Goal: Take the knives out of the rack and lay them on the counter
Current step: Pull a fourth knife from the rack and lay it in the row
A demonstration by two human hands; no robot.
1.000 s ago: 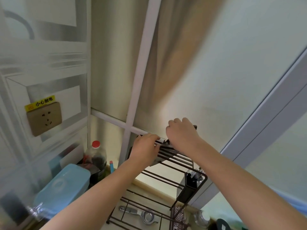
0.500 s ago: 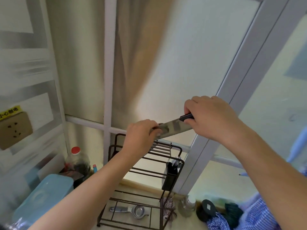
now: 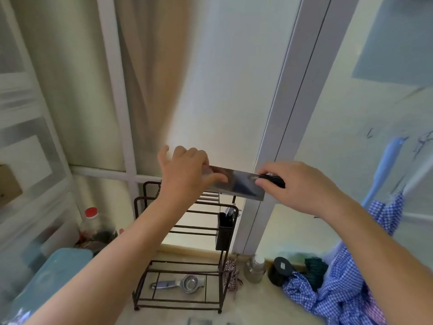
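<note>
Cleaver (image 3: pixel 236 184): broad steel blade, likely heavy, stiff, smooth and slippery on flat sides, edge sharp. Safest hold is black handle; blade only by spine or flats.

Right hand (image 3: pixel 302 186) closed around handle. Left hand (image 3: pixel 185 174) pinches far end of blade, thumb on flat side.

Cleaver held level between both hands, above top of wire rack (image 3: pixel 185 261), clear of it. Counter (image 3: pixel 253 301) lies below.

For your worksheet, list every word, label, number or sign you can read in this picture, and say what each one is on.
None can be read.
Black round lid: a small pale label, too small to read.
Red-capped bottle: its label is blurred.
Cleaver blade: only reflections, no legible mark.
</note>
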